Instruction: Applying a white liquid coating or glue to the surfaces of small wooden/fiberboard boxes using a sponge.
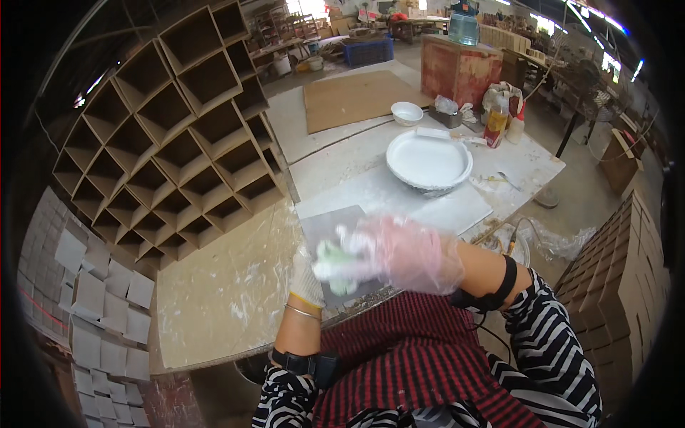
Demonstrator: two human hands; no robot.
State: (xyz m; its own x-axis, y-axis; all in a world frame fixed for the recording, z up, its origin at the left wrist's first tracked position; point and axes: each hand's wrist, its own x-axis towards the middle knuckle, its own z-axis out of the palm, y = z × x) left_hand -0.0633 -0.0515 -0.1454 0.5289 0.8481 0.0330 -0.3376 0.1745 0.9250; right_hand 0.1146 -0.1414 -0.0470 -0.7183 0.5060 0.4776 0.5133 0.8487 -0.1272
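Note:
My right hand (pixel 414 251), in a clear pinkish plastic glove, is closed around a pale green sponge (pixel 335 267) smeared with white paste. The hand is blurred by motion. Beneath the sponge lies a flat grey panel (pixel 354 212) at the front of the table. At that panel's left edge rests my left hand (pixel 308 279), in a white knitted glove with a yellow cuff; its fingers are mostly hidden. Beyond the right hand stands a wide bowl of white paste (pixel 430 158), with a white-smeared brush (pixel 434 133) laid across its far rim.
Stacked open brown box compartments (pixel 178 150) rise at the left. Farther back are a brown board (pixel 360 98), a small white bowl (pixel 407 113), a bottle of amber liquid (pixel 496 123) and a red box (pixel 457 70). More stacked boxes (pixel 606 278) stand at the right.

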